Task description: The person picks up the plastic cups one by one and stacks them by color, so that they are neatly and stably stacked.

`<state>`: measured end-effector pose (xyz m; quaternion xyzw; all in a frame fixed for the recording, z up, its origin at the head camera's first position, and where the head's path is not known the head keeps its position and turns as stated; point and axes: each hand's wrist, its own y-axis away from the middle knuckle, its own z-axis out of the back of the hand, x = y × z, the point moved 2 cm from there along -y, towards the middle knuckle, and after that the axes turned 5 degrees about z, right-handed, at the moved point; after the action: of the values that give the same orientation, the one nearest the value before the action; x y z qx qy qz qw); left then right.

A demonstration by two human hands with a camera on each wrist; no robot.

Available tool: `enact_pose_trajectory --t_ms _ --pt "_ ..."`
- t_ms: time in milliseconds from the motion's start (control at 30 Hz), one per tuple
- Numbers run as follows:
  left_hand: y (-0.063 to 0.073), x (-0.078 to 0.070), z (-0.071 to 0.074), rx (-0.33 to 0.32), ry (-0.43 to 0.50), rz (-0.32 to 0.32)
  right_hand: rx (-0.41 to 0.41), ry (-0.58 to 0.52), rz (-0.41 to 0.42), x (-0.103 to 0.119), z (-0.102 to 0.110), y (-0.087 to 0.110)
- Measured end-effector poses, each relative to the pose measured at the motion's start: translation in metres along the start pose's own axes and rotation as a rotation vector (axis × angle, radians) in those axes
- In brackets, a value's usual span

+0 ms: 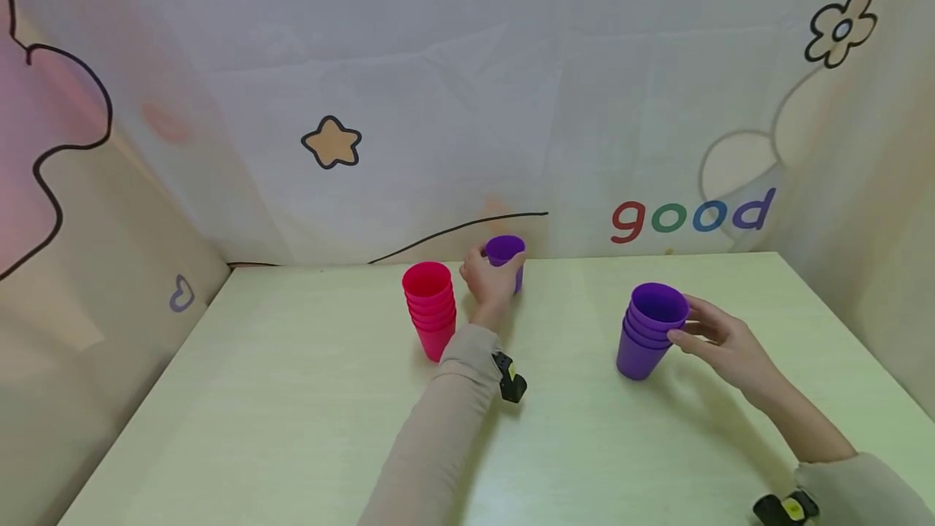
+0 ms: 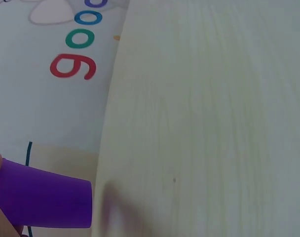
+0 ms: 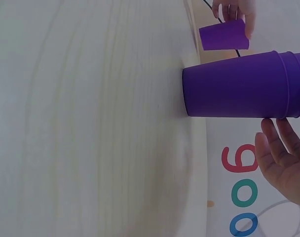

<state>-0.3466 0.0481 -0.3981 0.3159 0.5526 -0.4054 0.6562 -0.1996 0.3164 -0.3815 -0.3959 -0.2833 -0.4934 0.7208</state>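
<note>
Near the back edge of the table, my left hand (image 1: 491,282) grips a single purple cup (image 1: 506,252), with its mouth facing up. The left wrist view shows the side of that cup (image 2: 46,195); whether its base touches the table is unclear. On the right stands an upright stack of purple cups (image 1: 643,339). My right hand (image 1: 723,347) touches this stack's right side near the rims, thumb in front and fingers loosely extended behind. In the right wrist view, fingertips (image 3: 267,126) meet the edge of the stack. A stack of red cups (image 1: 431,311) stands left of my left hand.
A pale wooden table (image 1: 307,428) carries the cups. Behind it hangs a printed cloth (image 1: 409,104) with a star, a flower and the word "good", reaching down to the table's back edge. More cloth flanks the table on both sides.
</note>
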Motion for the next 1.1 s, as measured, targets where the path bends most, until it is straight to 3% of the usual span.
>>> enact_pose_trajectory --t_ms 300,700,1100 --pt "0.016 -0.017 0.004 0.103 0.122 0.033 0.000 0.008 -0.018 0.003 -0.001 -0.008" --pt "0.032 -0.034 0.014 0.192 0.173 -0.088 -0.008 -0.012 -0.020 0.002 -0.009 -0.017" --pt "0.043 -0.051 0.025 0.243 0.192 -0.119 0.005 -0.037 -0.040 0.003 -0.018 -0.027"
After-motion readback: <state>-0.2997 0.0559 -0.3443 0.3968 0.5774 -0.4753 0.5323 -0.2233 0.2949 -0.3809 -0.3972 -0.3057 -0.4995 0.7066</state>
